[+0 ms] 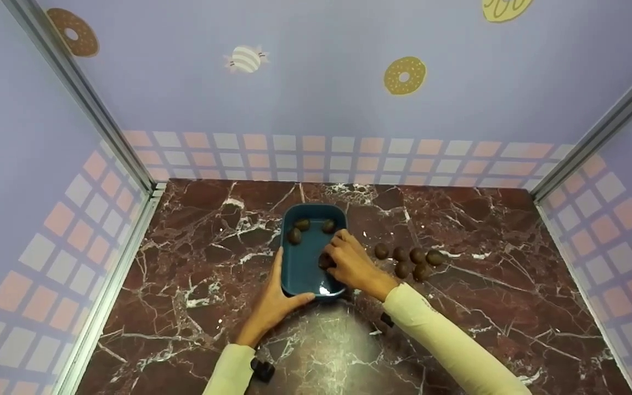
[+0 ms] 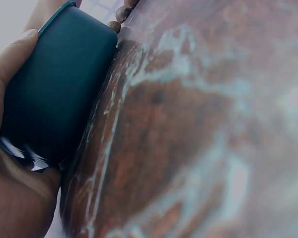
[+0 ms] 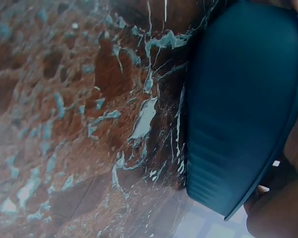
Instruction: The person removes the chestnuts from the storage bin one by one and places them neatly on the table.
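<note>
A deep teal rectangular tub (image 1: 310, 274) stands on the marbled surface, with 3 dark brown egg-shaped things (image 1: 294, 236) near its far end. My left hand (image 1: 275, 302) grips the tub's near-left corner, the thumb on the near rim and the fingers along the left side. Reaching over the right rim, my right hand (image 1: 353, 262) pinches another brown egg-shaped thing (image 1: 326, 261) inside the tub; the fingers partly hide it. The left wrist view shows the thumb and fingers around the tub's outer wall (image 2: 64, 74). In the right wrist view, the tub wall (image 3: 243, 109) hides the fingertips.
Right of the tub, several more brown egg-shaped things (image 1: 417, 255) lie in a loose cluster on the marbled tabletop (image 1: 228, 236). Lilac patterned panels (image 1: 316, 82) stand at the back and both sides, joined by metal frame rails (image 1: 107, 274).
</note>
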`<state>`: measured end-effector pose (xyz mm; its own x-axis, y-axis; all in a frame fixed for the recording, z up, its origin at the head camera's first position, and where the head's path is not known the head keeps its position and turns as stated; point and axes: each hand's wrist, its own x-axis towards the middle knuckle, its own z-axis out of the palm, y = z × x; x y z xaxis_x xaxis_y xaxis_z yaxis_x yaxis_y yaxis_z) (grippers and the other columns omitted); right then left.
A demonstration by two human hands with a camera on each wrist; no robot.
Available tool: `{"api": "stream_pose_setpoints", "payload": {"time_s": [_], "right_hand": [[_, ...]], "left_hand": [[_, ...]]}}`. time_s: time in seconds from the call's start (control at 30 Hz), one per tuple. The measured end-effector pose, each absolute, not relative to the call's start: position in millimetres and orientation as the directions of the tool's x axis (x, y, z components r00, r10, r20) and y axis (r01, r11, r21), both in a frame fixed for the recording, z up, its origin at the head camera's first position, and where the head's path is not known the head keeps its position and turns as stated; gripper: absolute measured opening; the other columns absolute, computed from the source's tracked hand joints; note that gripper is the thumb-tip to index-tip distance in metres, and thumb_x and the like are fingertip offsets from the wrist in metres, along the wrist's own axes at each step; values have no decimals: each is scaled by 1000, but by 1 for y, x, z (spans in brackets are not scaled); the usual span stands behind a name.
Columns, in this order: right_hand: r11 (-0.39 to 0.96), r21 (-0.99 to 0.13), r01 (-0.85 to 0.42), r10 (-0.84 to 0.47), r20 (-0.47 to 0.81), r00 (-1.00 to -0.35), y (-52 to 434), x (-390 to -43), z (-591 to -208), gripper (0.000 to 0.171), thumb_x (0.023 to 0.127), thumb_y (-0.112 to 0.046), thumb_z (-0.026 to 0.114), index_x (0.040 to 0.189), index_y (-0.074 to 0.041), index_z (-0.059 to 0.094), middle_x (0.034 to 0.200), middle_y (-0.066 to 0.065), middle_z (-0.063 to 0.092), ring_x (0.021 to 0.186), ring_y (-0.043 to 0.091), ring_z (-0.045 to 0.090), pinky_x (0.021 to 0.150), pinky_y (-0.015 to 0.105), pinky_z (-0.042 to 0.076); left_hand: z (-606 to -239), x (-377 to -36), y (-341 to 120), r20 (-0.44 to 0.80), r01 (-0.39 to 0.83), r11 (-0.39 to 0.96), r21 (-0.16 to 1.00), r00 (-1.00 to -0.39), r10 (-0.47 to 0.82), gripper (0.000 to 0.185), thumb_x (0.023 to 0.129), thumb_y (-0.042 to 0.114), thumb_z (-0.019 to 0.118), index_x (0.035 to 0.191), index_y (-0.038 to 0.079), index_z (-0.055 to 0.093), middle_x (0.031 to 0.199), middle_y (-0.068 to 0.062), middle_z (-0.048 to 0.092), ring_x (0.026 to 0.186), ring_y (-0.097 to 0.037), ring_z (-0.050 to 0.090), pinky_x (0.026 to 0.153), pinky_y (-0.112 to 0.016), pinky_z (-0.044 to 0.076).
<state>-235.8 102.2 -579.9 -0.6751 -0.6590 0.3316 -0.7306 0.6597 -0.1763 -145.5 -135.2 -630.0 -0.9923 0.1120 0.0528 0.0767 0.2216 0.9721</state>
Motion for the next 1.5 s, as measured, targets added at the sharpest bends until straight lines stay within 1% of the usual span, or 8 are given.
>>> {"api": "stream_pose_setpoints", "payload": {"time_s": [0.2,0.4,0.7,0.87,1.0,1.13,1.33,1.5], "right_hand": [[704,-88,-705,-651,319,-689,98,-234,-581,32,74,-22,99,92,-6,78,89,10,74,100,34,60,90,52,53],[717,-66,-694,-648,303,-699,96,-229,-584,32,76,-27,99,91,-7,78,87,10,73,98,34,59,87,50,52],[687,-318,-653,-585,291,-757,104,-208,-573,38,91,-26,93,118,-3,78,111,14,74,117,37,58,107,54,50],[636,-479,-605,-522,311,-794,118,-198,-564,39,90,-19,93,123,-4,77,115,13,72,116,34,59,106,53,53],[605,-569,-557,-471,308,-826,135,-190,-559,41,89,-16,93,124,-2,76,117,13,70,114,33,58,103,52,55],[606,-611,-509,-404,315,-859,155,-181,-557,41,86,-13,93,122,-3,77,115,12,71,114,32,58,97,50,54],[614,-636,-466,-311,348,-885,189,-172,-560,44,80,-6,95,120,-2,78,114,10,72,116,33,58,101,51,51],[631,-643,-434,-241,369,-898,216,-167,-565,44,78,-3,95,117,0,76,113,13,74,116,37,60,104,56,49]], "left_hand": [[-630,-145,-134,52,77,227,971,-992,117,133,83,24,100,179,15,10,183,-17,14,166,-40,22,131,-60,21],[-634,-142,-135,38,65,220,973,-991,126,132,85,23,99,179,15,7,184,-17,11,167,-39,19,131,-61,20],[-639,-138,-137,18,46,207,977,-991,136,133,85,25,98,179,15,4,184,-17,9,167,-40,16,130,-64,20],[-638,-138,-139,13,41,224,974,-992,126,132,86,26,98,179,17,5,184,-17,7,168,-41,13,131,-66,17],[-637,-141,-139,20,48,231,972,-992,121,132,85,28,98,179,16,6,184,-17,7,168,-40,12,131,-67,16],[-636,-143,-139,30,59,238,970,-992,121,134,82,30,101,179,16,9,184,-17,10,167,-41,15,132,-66,15],[-633,-145,-139,20,49,253,966,-993,117,134,83,31,100,179,17,8,184,-14,8,168,-39,11,132,-67,15],[-630,-147,-137,26,59,253,966,-991,134,133,85,32,99,179,17,6,185,-13,5,169,-39,8,132,-67,13]]}}
